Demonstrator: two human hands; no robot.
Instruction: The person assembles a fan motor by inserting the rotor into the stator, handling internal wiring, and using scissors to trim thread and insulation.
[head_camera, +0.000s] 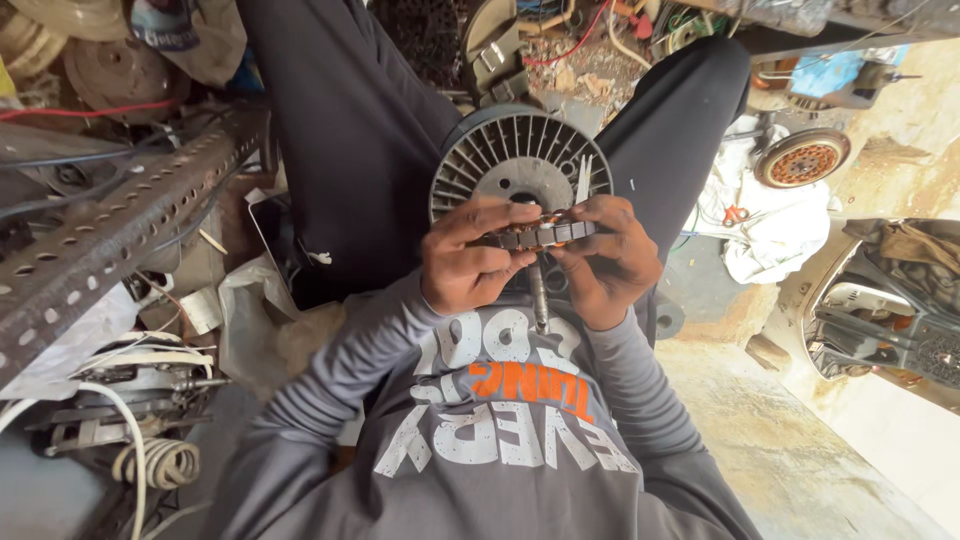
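While the camera looks straight down a seated person's chest and lap, the scene reads as follows.

Person: grey long-sleeved shirt with white and orange print, near; dark trousers, legs spread toward the far side.
Perforated metal angle bar (110, 235): long, rusty, slanting across the left.
White cloth (770, 225): crumpled on the floor, far right.
Finned round housing (519, 163): grey, disc-shaped with radial ribs, standing between the knees, centre, just beyond the hands.
Copper-wound disc (802, 158): small, round, far right.
Left hand (468, 262): fingers curled closed around the left end of the wound stator.
Right hand (607, 260): fingers closed on its right end.
Wound stator (540, 235): dark segmented piece with copper windings, held level between both hands, centre, in front of the housing.
Steel shaft (539, 295): thin, pointing from under the stator toward the chest.
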